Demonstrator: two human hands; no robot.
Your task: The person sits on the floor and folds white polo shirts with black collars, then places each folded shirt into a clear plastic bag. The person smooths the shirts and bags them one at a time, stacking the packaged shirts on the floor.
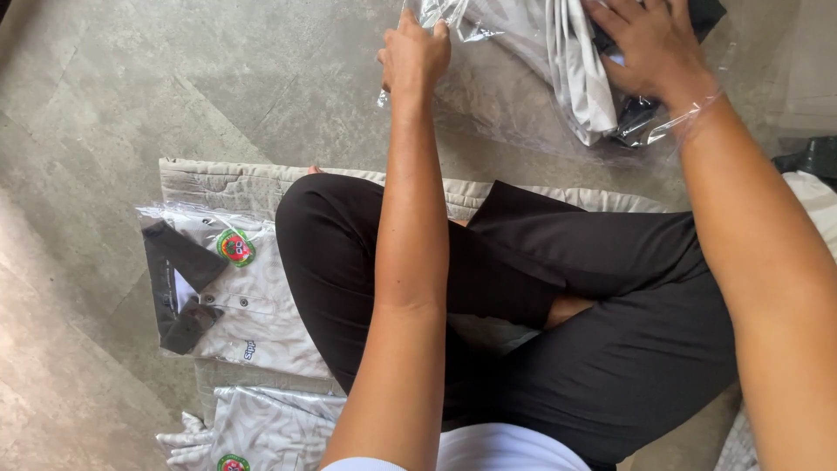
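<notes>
My left hand (pixel 413 52) pinches the edge of a clear plastic bag (pixel 514 96) lying on the floor ahead of my crossed legs. My right hand (pixel 652 48) reaches inside the bag's opening and presses on a folded white patterned shirt with a black collar (pixel 580 74), which sits partly in the bag. The plastic wraps around my right wrist.
A bagged, folded white shirt with a black collar and a round badge (pixel 231 292) lies on a quilted beige mat (pixel 227 185) at my left. Another white shirt (pixel 261 432) lies nearer, bottom left. My black-trousered legs (pixel 558 305) fill the middle. Grey stone floor (pixel 131 87) surrounds everything.
</notes>
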